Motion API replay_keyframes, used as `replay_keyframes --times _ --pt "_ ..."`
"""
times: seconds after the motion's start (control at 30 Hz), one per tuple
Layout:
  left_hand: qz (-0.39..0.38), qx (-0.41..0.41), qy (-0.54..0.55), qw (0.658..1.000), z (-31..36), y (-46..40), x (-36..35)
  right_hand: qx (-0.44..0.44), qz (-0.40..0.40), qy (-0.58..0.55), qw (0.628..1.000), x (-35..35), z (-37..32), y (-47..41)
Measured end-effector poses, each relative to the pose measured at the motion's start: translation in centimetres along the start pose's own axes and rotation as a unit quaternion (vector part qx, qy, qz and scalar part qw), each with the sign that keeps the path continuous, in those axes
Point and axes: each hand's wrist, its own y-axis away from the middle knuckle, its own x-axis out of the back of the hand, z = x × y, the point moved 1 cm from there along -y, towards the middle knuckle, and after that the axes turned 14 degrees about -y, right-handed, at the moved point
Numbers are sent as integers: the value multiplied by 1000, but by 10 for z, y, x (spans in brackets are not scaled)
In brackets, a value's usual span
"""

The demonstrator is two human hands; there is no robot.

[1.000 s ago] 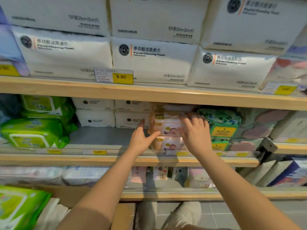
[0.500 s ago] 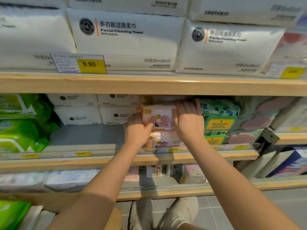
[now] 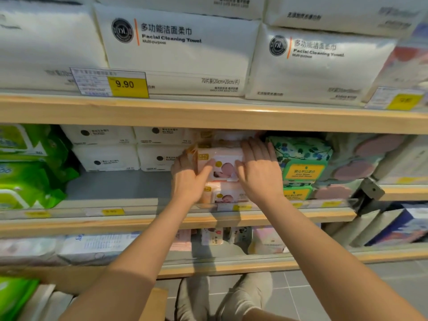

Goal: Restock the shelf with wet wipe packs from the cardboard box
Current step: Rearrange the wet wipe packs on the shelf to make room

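Observation:
A pink wet wipe pack (image 3: 222, 169) with a baby picture lies on top of a second pink pack (image 3: 228, 196) on the middle shelf (image 3: 139, 223). My left hand (image 3: 187, 179) grips the upper pack's left end, with the thumb across its front. My right hand (image 3: 259, 172) presses its straight fingers against the pack's right end and top. More pink packs sit behind, half hidden under the upper shelf board. A corner of the cardboard box (image 3: 152, 302) shows at the bottom left, with a green pack (image 3: 14, 295) in it.
White packs (image 3: 104, 156) stand at the back left of a bare grey patch of shelf (image 3: 120, 184). Green packs (image 3: 30, 181) fill the far left. A floral green pack (image 3: 301, 163) touches my right hand's side. Facial towel packs (image 3: 176, 49) load the upper shelf.
My left hand went from open beside the stack to gripping the upper pink pack's left end. My right hand stayed on its right end. The view has moved closer to the shelf.

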Motion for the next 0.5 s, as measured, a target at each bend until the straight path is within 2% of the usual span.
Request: replay_keyframes --times 0.03,0.1,0.17,0.23,0.33,0.5 --pt "25 1 -19 999 5 6 6 -5 -9 2 1000 3 1 4" --pt "88 -37 -129 987 14 16 14 26 43 14 999 9 7 12" --pt "64 -148 -248 955 26 20 9 40 94 21 995 16 17 16" --pt "29 -229 -306 924 37 18 -1 4 101 10 995 22 33 16" --pt "12 -220 -337 915 54 21 -8 -55 89 0 995 27 52 15" --pt "23 -196 -323 926 54 17 -20 -52 109 -20 992 21 60 14"
